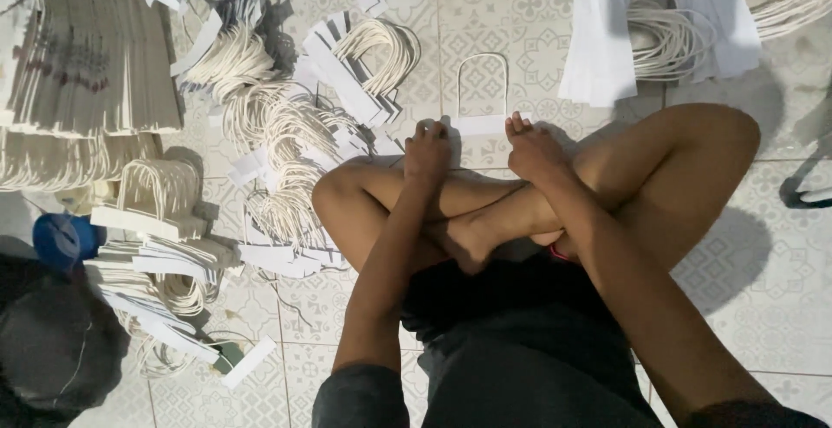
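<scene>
- Both hands press on 1 white paper strip (479, 124) lying flat on the tiled floor (763, 289), just above the middle of the frame.
- The left hand (427, 149) holds down the strip's left end, fingers curled and flat on the paper; the right hand (530, 144) pins the right end the same way, fingertips down. Neither hand is lifting anything.
- A cord loop (482, 81) rises from the strip toward the top of the frame, an upside-down U with both ends meeting the paper.
- To do this well, I'd judge: keep even pressure on both ends at once, so the strip stays flat and the 2 cord ends don't creep sideways.
- The loop should stand square to the strip, legs parallel; right now they look about even.
- Knees are crossed just below the hands, so the reach is tight; arms straight over the strip would help.
- Finished-looking handles (277, 133) pile up at centre left, with more stacked strips (598, 47) at upper right and a blue cap (61, 239) at the left edge.
- Keep the work patch apart from those piles to avoid snagging cords.
</scene>
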